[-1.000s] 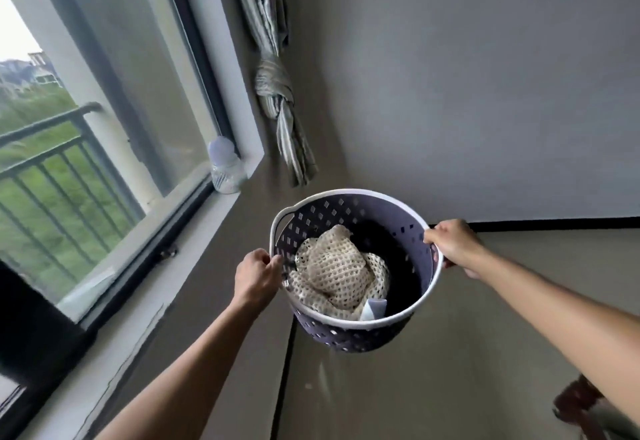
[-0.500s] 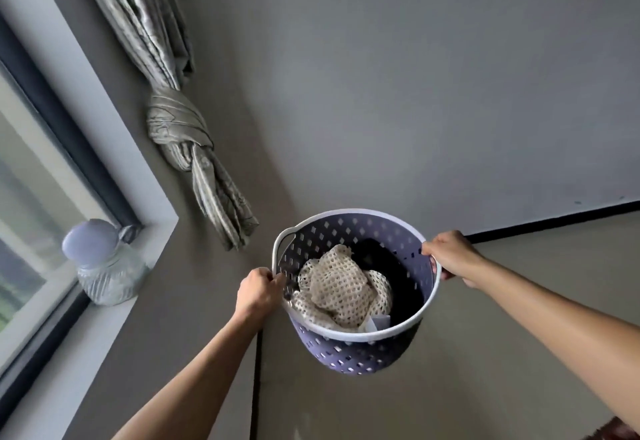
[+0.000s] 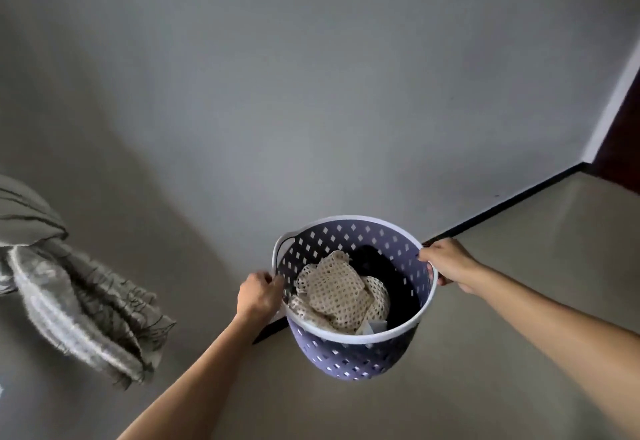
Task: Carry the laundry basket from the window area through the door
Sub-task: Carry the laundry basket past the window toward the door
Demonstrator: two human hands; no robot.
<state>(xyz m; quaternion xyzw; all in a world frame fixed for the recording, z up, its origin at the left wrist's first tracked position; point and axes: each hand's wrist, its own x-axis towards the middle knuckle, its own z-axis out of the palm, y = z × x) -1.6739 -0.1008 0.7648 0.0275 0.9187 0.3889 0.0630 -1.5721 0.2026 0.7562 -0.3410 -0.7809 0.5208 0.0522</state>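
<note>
A round purple laundry basket (image 3: 349, 360) with a white rim and diamond-shaped holes hangs in the air in front of me, lifted off the floor. My left hand (image 3: 259, 296) grips its rim on the left side. My right hand (image 3: 448, 263) grips the rim handle on the right side. Inside lie a beige mesh cloth (image 3: 337, 292) and a dark garment (image 3: 384, 277). A dark red door edge (image 3: 621, 135) with a white frame shows at the far right.
A knotted grey curtain (image 3: 79, 304) hangs at the left. A plain grey wall fills the upper view. A black skirting line (image 3: 502, 204) runs along the wall's foot above the beige floor (image 3: 519, 301).
The view has swung to the right: the window, sill and jar have left the frame, the curtain has slid to the left edge, and a door edge has appeared at right. Both hands keep holding the basket.
</note>
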